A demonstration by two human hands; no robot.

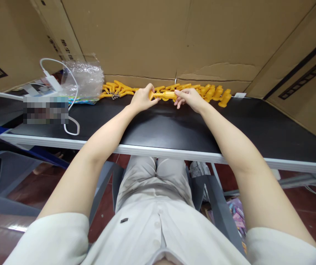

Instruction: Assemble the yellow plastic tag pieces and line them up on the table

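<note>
My left hand (142, 98) pinches the left end of a yellow plastic piece (169, 95) between thumb and fingers. This piece has a ribbed narrow part and a thicker grooved body, lying level just above the table's back area. At its right end, the thumb and fingertips of my right hand (190, 98) close on it, partly hiding that end. Right behind both hands runs a row of similar yellow plastic pieces (224, 98). Branched yellow pieces (118, 87) lie at the row's left end, beside small metal chains (115, 96).
Tall cardboard panels (152, 40) wall in the black table (158, 127) behind and at the sides. Crumpled clear plastic bag (84, 77), white cable (76, 86) and a pixelated object (45, 110) occupy the left. A metal strip (169, 151) edges the table's front.
</note>
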